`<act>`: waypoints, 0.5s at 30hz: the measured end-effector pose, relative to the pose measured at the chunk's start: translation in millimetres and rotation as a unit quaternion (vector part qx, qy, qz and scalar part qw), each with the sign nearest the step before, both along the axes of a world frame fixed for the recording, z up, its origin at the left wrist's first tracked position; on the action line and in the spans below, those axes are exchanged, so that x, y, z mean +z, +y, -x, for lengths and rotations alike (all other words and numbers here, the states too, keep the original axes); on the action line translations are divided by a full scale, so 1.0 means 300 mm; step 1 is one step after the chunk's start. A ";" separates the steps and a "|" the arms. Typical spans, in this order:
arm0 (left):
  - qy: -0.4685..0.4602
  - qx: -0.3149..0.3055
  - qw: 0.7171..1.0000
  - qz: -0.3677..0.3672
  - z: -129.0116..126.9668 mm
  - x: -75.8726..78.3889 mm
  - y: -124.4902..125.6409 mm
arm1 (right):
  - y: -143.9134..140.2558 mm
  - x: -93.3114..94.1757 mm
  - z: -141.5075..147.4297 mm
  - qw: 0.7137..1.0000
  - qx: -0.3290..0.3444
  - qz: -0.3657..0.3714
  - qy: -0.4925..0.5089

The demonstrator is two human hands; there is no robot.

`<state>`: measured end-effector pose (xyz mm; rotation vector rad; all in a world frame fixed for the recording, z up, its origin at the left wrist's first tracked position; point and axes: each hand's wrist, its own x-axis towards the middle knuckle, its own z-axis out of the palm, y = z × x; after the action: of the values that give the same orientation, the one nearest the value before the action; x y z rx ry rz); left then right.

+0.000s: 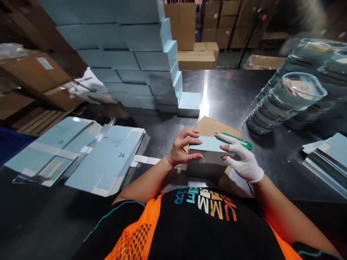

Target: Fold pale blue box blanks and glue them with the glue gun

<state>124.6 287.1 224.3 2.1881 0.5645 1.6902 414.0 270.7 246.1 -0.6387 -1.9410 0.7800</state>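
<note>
Left of the grip lie flat pale-blue carton blanks (105, 159). The bare left hand (183, 150) and white-gloved right hand (242, 160) clasp a small pale-blue cardboard box (208, 153) between them, steadying it on a brown cardboard sheet (210, 126).

Both hands meet at centre

Left hand (184, 150) bare, fingers curled; right hand (242, 160) gloved, seemingly gripping; forearms angled inward.
</note>
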 end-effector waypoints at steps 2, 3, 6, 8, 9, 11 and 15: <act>0.049 -0.040 0.998 -0.023 0.018 0.031 0.009 | -0.007 0.015 0.005 1.000 0.015 -0.015 -0.017; 0.068 -0.062 0.995 -0.034 0.022 0.043 0.012 | -0.007 0.022 0.006 0.999 0.021 -0.021 -0.028; 0.093 -0.101 0.989 -0.049 0.021 0.061 0.012 | -0.002 0.043 0.009 0.998 0.030 -0.035 -0.053; 0.093 -0.104 0.989 -0.044 0.016 0.063 0.007 | 0.000 0.047 0.009 0.997 0.026 -0.049 -0.050; 0.088 -0.103 0.990 -0.041 0.013 0.063 0.004 | 0.000 0.044 0.010 0.997 0.025 -0.056 -0.046; 0.079 -0.105 0.991 -0.035 0.010 0.065 -0.002 | -0.006 0.025 0.012 0.998 0.015 -0.053 -0.040; 0.078 -0.098 0.992 -0.020 0.022 0.046 -0.011 | -0.038 -0.049 0.032 0.995 -0.072 0.066 -0.012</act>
<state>118.1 283.7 238.1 2.3335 0.3426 1.4508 404.6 259.4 231.3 -0.8606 -1.8532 0.8171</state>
